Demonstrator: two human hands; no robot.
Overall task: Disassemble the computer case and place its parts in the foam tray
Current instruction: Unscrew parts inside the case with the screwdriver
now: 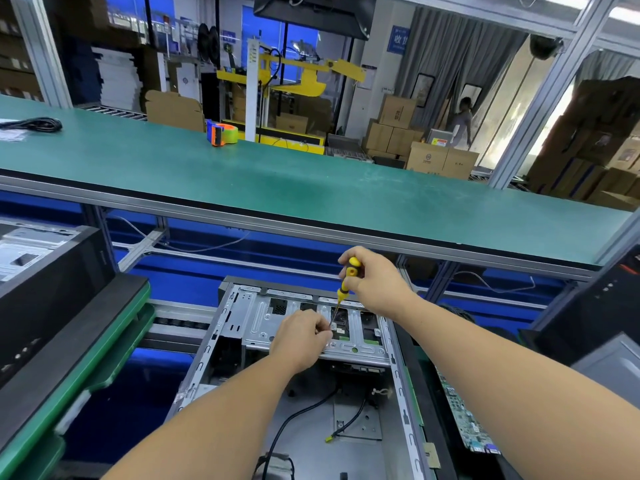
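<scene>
Below the green surface (311, 188), the opened computer case (298, 368) was laid flat, where a yellow screwdriver (346, 282), clasped in the right hand (374, 282), was slanted down toward the drive bracket (311, 327) beside the pinching left hand (301, 337).

Open computer case (298, 368) below shelf (277, 181); circuit board (460, 417) right.

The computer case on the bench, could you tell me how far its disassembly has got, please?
Done: the computer case lies open, and a circuit board rests beside it. In hand: the right hand drives a yellow screwdriver into the metal bracket while the left hand steadies the tip. Left: bracket and cables; no foam tray identifiable.
</scene>
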